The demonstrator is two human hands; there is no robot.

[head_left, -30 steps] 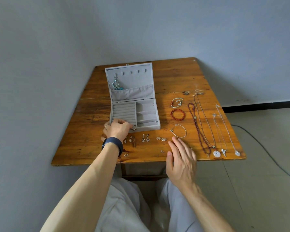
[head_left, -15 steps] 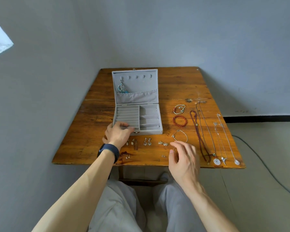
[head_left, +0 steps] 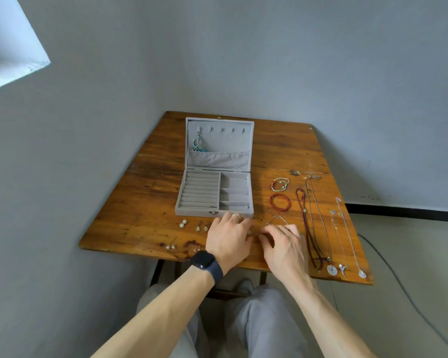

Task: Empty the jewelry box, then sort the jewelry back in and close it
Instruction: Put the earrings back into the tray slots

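The grey jewelry box stands open on the wooden table, lid upright; a blue-and-silver piece hangs inside the lid. My left hand lies palm down just in front of the box, fingers near its front right corner. My right hand rests beside it, fingertips bent toward small earrings between the two hands. Whether either hand pinches something is hidden. Pearl studs and drop earrings lie left of my left hand.
Right of the box lie a red bead bracelet, a smaller bracelet, a thin bangle and several long necklaces reaching the table's front edge. More small earrings sit near the front left edge. A cable runs on the floor.
My left hand left the box's front left part and moved right along the table. My right hand slid forward to meet it. The view tilted upward.
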